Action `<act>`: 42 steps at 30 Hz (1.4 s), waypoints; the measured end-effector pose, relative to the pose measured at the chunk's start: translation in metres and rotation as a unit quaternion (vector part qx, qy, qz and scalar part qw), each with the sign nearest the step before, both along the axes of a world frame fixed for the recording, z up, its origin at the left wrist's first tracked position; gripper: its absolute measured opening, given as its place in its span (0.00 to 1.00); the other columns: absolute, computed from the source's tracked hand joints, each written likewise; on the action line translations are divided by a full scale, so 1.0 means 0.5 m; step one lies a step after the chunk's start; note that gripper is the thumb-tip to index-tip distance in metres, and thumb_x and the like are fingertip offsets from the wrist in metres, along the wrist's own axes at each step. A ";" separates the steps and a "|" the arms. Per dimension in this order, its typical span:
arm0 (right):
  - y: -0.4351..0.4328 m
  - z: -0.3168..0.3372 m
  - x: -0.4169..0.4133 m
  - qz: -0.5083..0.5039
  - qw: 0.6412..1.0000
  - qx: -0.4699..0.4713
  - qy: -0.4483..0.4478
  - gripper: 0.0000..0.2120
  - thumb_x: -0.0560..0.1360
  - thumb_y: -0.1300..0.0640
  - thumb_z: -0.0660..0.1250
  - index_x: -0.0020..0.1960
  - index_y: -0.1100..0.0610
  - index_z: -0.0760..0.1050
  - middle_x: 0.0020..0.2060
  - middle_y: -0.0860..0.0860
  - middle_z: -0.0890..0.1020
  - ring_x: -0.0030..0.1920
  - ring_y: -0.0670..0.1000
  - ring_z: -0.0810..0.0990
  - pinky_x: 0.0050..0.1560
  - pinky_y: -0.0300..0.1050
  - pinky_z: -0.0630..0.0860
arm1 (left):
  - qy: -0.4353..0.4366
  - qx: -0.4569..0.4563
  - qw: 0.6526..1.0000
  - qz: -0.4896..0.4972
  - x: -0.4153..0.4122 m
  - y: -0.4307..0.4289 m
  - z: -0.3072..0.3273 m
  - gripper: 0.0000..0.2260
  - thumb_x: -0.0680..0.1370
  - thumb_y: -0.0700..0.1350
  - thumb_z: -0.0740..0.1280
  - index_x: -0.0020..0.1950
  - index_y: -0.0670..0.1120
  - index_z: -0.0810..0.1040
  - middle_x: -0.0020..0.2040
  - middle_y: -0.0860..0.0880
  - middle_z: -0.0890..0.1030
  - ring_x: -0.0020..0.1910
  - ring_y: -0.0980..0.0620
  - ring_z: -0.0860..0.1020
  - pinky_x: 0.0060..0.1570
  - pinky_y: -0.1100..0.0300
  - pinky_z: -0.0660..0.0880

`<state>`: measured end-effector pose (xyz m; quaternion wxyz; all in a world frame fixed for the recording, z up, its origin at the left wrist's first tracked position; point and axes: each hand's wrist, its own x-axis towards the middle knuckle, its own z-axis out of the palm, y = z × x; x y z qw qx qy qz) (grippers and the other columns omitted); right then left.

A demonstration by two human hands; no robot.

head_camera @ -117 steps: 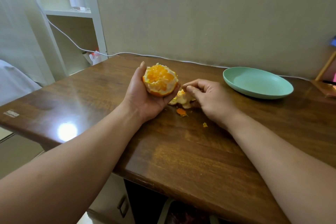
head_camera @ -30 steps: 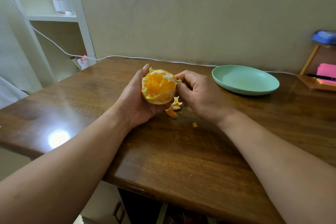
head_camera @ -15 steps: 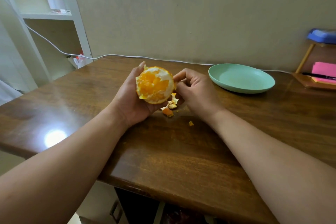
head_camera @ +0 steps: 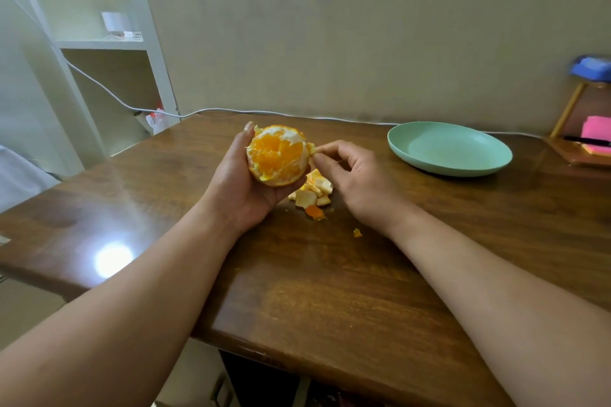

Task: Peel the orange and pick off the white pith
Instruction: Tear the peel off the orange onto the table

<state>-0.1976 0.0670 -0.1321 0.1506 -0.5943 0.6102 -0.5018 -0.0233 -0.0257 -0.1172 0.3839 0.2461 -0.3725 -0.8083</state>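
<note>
Our left hand (head_camera: pixel 244 185) cups the round, mostly peeled orange (head_camera: pixel 277 155) above the brown wooden table (head_camera: pixel 330 291). Our right hand (head_camera: pixel 353 182) pinches a pale pith strip (head_camera: pixel 312 149) at its right edge; we should pull gently, sparing the flesh.

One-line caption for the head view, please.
Mostly peeled orange in the left hand; right hand pinches pith at its edge, near peel scraps.

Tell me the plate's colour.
Pale mint green plate, plain, no pattern; head view.
</note>
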 end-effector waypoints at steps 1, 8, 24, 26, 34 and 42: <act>0.003 0.002 0.001 0.010 0.999 0.004 -0.031 0.11 0.84 0.45 0.67 0.61 0.48 0.82 0.51 0.43 0.86 0.50 0.42 0.84 0.49 0.36 0.80 | -0.007 -0.001 1.000 -0.003 -0.001 0.001 -0.001 0.28 0.85 0.64 0.61 0.71 0.42 0.78 0.61 0.38 0.86 0.54 0.39 0.87 0.56 0.44 0.84; 0.015 0.011 0.000 0.047 0.993 0.031 -0.108 0.10 0.85 0.49 0.67 0.58 0.53 0.81 0.48 0.52 0.86 0.42 0.46 0.84 0.38 0.47 0.83 | -0.035 -0.003 0.998 -0.045 -0.003 0.005 -0.001 0.25 0.84 0.64 0.62 0.66 0.45 0.80 0.54 0.41 0.87 0.49 0.42 0.88 0.42 0.48 0.86; 0.017 0.020 0.004 0.034 0.999 0.019 -0.009 0.05 0.81 0.58 0.73 0.56 0.54 0.81 0.44 0.54 0.86 0.43 0.55 0.87 0.41 0.48 0.85 | -0.062 -0.035 0.994 -0.078 -0.005 0.017 0.003 0.24 0.84 0.64 0.62 0.61 0.43 0.80 0.51 0.39 0.86 0.46 0.42 0.86 0.43 0.48 0.84; 0.012 0.017 -0.002 0.013 1.000 -0.001 0.003 0.04 0.81 0.60 0.71 0.54 0.53 0.82 0.44 0.52 0.86 0.44 0.55 0.86 0.45 0.54 0.85 | -0.055 -0.024 0.994 -0.089 -0.003 0.021 0.002 0.24 0.84 0.65 0.61 0.59 0.44 0.81 0.51 0.40 0.85 0.47 0.42 0.85 0.43 0.48 0.83; 0.007 0.004 -0.003 -0.009 1.000 0.017 0.006 0.09 0.87 0.52 0.65 0.59 0.49 0.85 0.42 0.40 0.86 0.39 0.38 0.82 0.38 0.32 0.74 | -0.026 0.025 0.998 -0.055 -0.014 0.008 0.000 0.29 0.85 0.66 0.59 0.70 0.44 0.79 0.55 0.39 0.86 0.47 0.41 0.87 0.39 0.47 0.86; 0.004 -0.003 0.020 0.007 0.996 0.046 0.071 0.24 0.79 0.40 0.73 0.72 0.47 0.78 0.65 0.43 0.80 0.65 0.41 0.78 0.66 0.38 0.74 | 0.071 0.086 0.993 -0.039 0.000 -0.009 -0.009 0.32 0.87 0.64 0.54 0.76 0.41 0.76 0.65 0.36 0.82 0.52 0.37 0.86 0.48 0.45 0.86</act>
